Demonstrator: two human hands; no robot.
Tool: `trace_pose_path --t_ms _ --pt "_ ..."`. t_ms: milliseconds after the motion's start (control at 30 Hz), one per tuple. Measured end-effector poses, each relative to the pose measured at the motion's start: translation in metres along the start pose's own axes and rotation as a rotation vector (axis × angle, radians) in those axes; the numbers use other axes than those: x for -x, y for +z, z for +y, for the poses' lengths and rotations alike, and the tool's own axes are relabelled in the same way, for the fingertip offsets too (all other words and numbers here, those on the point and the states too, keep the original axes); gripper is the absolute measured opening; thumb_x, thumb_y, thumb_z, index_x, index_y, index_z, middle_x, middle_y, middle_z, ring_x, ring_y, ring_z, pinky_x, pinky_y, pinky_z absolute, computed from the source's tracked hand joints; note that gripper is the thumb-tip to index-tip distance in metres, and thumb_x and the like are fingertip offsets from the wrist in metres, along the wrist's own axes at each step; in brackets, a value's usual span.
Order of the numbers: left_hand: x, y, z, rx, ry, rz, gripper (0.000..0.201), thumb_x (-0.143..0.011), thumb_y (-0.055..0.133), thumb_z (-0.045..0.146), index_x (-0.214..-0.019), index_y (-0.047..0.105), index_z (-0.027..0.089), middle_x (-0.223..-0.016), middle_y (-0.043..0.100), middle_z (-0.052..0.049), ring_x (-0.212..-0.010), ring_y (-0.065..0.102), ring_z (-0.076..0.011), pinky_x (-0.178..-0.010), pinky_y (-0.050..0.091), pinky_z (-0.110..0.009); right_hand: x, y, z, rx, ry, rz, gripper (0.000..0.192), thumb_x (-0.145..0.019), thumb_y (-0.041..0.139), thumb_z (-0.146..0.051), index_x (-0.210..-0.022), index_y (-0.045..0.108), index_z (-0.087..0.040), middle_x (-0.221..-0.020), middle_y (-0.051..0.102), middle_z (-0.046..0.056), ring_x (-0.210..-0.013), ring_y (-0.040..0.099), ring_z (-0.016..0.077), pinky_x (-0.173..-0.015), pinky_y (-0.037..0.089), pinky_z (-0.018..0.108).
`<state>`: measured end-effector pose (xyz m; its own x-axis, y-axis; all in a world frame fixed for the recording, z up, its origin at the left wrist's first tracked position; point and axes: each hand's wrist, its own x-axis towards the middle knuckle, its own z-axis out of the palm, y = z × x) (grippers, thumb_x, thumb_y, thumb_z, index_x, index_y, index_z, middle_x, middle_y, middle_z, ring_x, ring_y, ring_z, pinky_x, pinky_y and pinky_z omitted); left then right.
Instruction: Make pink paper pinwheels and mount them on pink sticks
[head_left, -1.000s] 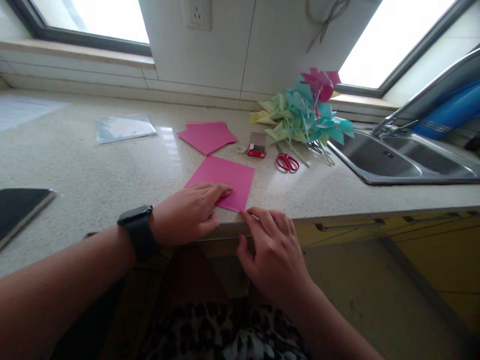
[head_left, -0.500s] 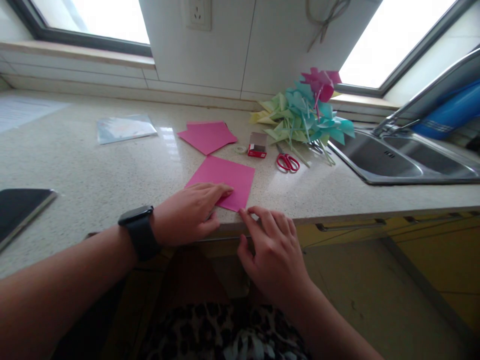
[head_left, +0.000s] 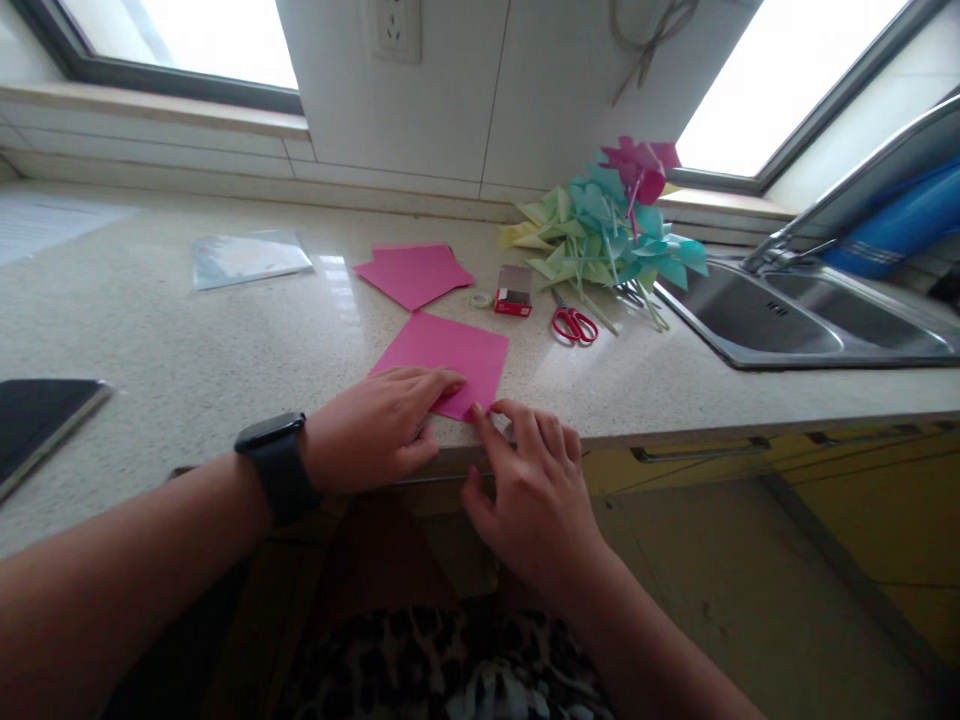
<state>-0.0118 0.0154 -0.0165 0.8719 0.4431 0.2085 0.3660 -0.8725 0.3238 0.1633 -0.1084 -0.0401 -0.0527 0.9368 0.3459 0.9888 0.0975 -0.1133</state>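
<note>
Pressing flat on the near part of the pink paper square [head_left: 450,355], my left hand [head_left: 375,425] lies palm down with fingers spread and closes on nothing. The square sits at the front edge of the bench [head_left: 187,350], one corner pointing toward me. My right hand [head_left: 529,480] comes in from below the bench edge; its fingertips [head_left: 480,412] touch that near corner, curled loosely, and I cannot tell whether they pinch the paper or only rest on it. So the sheet lies ahead of both hands, slightly left of the right one, running diagonally away toward the wall. The left hand covers the sheet's near left side, so its edge there is hidden.

Further back lie a loose stack of pink sheets [head_left: 414,272], a small red box [head_left: 514,290], red scissors [head_left: 574,323] and a heap of paper pinwheels [head_left: 611,225] beside the sink [head_left: 787,320]. A dark flat thing [head_left: 37,420] at the left edge is cut off.
</note>
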Motion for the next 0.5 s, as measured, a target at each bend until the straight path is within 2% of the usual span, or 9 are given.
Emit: trace_pose_path --t_ms 500 --pt "0.001 0.002 -0.002 0.009 -0.001 0.002 0.054 -0.083 0.056 0.016 -0.135 0.048 0.009 -0.132 0.062 -0.018 -0.123 0.059 -0.0287 -0.109 0.044 -0.044 -0.014 0.004 -0.002 0.01 0.024 -0.062 0.062 -0.087 0.057 -0.035 -0.147 0.049 -0.02 -0.144 0.049 0.014 -0.123 0.043 0.0353 -0.099 0.034 0.054"
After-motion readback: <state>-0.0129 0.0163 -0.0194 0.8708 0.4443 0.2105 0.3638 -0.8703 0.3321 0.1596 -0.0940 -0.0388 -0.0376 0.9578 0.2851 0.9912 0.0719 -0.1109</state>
